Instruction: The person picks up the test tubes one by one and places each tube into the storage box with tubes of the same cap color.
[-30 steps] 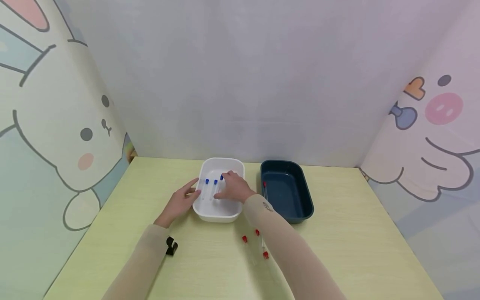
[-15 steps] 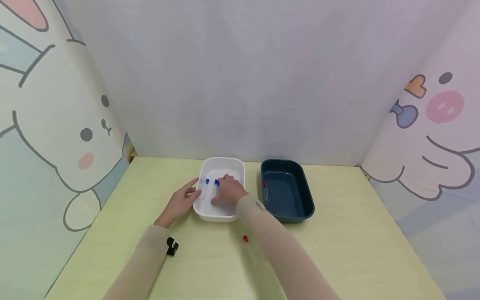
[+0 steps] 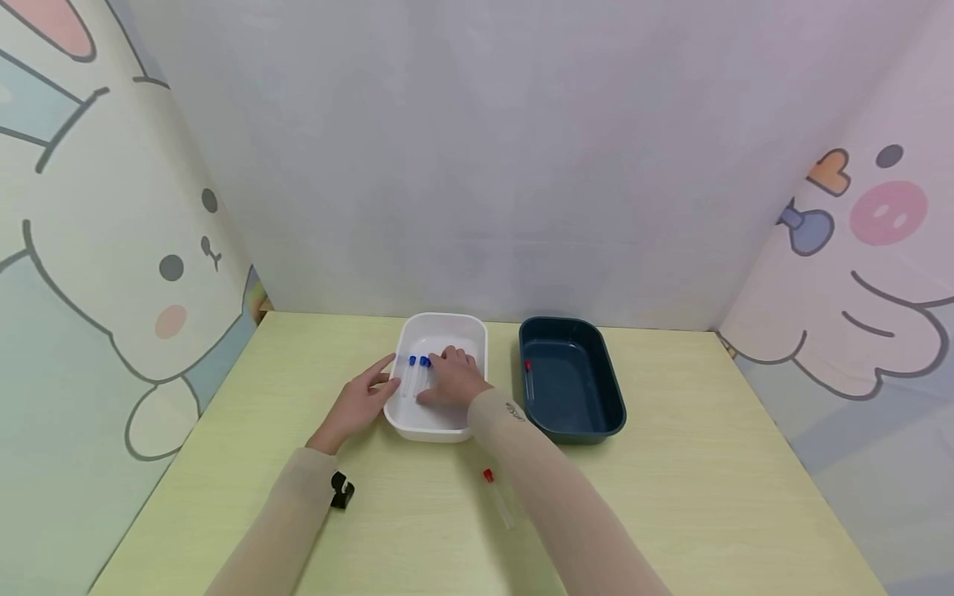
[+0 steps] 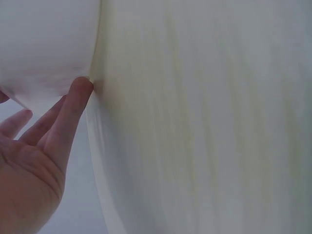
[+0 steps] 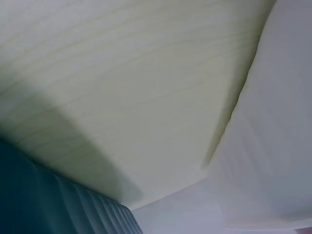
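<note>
Clear test tubes (image 3: 407, 383) with blue caps lie side by side in a white tray (image 3: 436, 434). My right hand (image 3: 455, 381) reaches into this tray and holds the blue-capped tube (image 3: 428, 362) nearest it, fingers by the cap and thumb lower down; the palm hides part of the tube. Along the tray's left rim, my left hand (image 3: 359, 406) rests with its fingers stretched out. The left wrist view shows a fingertip of the left hand (image 4: 44, 146) against the tray's white wall (image 4: 44, 48). In the right wrist view the right hand is almost wholly out of frame.
A dark blue tray (image 3: 615, 406) stands to the right, with a red-capped tube (image 3: 528, 377) along its left side. Another red-capped tube (image 3: 498, 498) lies on the table in front. A small black object (image 3: 342, 491) is beside the left sleeve.
My right hand has shifted left inside the white tray, and its blue-capped tube has come close beside the others. The left hand keeps its place.
</note>
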A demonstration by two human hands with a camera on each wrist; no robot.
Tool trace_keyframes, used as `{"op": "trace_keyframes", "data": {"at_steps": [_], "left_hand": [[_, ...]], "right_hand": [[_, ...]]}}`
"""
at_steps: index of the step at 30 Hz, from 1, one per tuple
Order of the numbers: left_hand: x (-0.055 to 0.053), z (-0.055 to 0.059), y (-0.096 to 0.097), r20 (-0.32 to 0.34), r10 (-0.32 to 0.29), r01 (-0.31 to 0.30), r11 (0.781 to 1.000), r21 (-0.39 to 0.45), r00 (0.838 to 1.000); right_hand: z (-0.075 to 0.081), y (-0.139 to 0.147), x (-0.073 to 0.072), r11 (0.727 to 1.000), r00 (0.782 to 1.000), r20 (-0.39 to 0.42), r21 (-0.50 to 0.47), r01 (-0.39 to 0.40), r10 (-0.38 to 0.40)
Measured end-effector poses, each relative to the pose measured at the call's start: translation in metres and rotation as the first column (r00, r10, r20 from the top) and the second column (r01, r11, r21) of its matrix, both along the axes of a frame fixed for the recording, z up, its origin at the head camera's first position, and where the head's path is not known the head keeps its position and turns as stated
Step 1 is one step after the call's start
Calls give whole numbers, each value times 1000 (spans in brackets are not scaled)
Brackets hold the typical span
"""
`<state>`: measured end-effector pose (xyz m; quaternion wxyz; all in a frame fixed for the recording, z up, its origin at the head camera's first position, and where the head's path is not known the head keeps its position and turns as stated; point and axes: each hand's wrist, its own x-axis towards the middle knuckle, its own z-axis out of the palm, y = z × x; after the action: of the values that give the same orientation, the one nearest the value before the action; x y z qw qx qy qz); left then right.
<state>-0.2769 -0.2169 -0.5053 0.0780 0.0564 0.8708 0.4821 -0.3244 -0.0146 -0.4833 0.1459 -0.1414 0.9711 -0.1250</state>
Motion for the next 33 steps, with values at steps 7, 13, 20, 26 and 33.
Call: {"op": "trace_keyframes", "data": {"at_steps": [7, 13, 20, 26, 33], "left_hand": [[0, 1, 0, -5, -5, 5, 1000, -10, 1000], [0, 0, 0, -5, -6, 6, 1000, -13, 1000], [0, -1, 1, 11, 5, -5, 1000, -27, 1000], [0, 0, 3, 23, 20, -19, 999, -28, 1000], [1, 0, 5, 22, 28, -27, 999, -28, 999]], "right_hand": [[6, -1, 2, 998, 999, 24, -49, 26, -25], [18, -1, 1, 999, 999, -38, -44, -27, 26], [34, 9, -1, 998, 995, -91, -43, -53, 49], [46, 22, 1, 997, 994, -101, -62, -45, 39], [56, 41, 7, 995, 995, -94, -91, -39, 30]]}}
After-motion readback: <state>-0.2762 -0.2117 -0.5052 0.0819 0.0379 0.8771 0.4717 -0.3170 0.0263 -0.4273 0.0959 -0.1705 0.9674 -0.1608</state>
